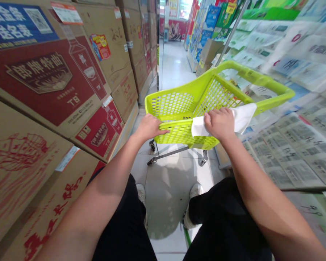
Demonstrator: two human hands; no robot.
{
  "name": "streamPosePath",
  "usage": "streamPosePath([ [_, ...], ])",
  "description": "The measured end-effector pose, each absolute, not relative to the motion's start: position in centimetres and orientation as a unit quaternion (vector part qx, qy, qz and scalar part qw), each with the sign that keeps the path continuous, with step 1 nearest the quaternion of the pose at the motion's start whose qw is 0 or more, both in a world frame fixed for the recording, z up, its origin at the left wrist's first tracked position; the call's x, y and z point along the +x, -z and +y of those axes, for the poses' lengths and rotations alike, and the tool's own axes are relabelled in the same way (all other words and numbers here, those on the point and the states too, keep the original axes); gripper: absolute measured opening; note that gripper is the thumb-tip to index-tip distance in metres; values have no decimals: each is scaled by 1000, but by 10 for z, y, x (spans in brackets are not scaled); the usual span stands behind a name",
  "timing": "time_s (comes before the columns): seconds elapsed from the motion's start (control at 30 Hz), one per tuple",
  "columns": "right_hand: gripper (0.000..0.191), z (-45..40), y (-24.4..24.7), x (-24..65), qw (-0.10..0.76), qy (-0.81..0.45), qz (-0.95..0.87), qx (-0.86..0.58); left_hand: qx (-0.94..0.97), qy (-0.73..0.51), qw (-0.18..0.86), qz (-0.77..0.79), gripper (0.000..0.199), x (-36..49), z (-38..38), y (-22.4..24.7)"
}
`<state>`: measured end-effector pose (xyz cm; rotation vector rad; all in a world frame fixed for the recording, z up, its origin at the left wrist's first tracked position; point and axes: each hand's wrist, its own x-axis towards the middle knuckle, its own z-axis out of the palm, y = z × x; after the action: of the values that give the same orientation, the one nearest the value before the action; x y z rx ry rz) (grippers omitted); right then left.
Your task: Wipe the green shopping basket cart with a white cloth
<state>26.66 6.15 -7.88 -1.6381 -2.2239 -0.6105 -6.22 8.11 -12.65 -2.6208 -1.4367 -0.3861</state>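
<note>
A yellow-green shopping cart [176,103] with perforated sides stands sideways in front of me, its handle end to the right. My left hand [151,127] grips the near rim at the cart's left corner, thumb along the outside. Further right, my right hand [221,122] is closed over a white cloth [243,115] and presses it on the same near rim. The cloth hangs down on both sides of that hand. Part of the basket's inside shows through, with its floor mostly hidden behind the near side.
Stacked cardboard cartons [97,108] line the left side. Packs in clear and white wrapping [290,145] fill the right side. The tiled aisle [176,61] runs ahead, with boxes [210,54] at its right edge. Cart wheels [152,160] and my shoes are on the floor.
</note>
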Motion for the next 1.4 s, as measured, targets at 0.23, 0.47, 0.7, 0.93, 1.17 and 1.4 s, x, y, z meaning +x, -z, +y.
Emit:
streamPosePath([
  [0.23,40,67,71,288,218,213,-762,-571,-863,130,64,-485,53,-63,80,125],
  [0.47,44,82,67,347,239,276,-683,-633,-878,107,69,-462,55,-59,74,123],
  [0.7,52,72,73,304,156,253,-730,-615,-866,120,76,-479,58,-46,69,126],
  [0.93,57,59,86,244,114,222,-792,-557,-872,125,80,-467,56,-46,72,129],
  [1.17,48,84,70,314,166,221,-719,-638,-880,126,72,-452,50,-55,78,127],
  [1.4,48,83,79,306,218,245,-737,-591,-876,104,83,-464,50,-43,73,125],
])
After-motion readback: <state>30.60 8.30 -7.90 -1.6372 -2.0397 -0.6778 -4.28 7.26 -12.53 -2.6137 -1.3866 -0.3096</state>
